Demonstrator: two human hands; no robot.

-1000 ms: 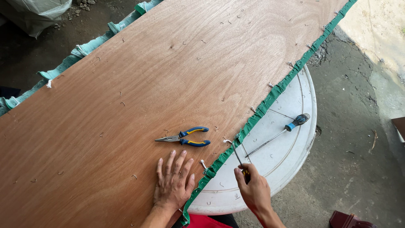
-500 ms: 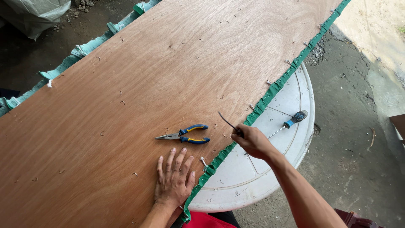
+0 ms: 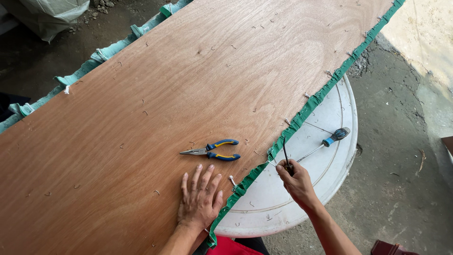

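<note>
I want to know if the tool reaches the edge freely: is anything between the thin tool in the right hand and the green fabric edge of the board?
Nothing visible. The right hand holds the thin tool right at the green fabric edge; the pliers lie apart on the board.

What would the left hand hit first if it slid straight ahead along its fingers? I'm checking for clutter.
Probably the pliers, lying on the wooden board just beyond the left hand fingertips.

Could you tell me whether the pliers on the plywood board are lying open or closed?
Closed: the pliers lie flat on the board, long jaws together in one point, blue-and-yellow handles only slightly apart, just beyond the left hand.
</note>
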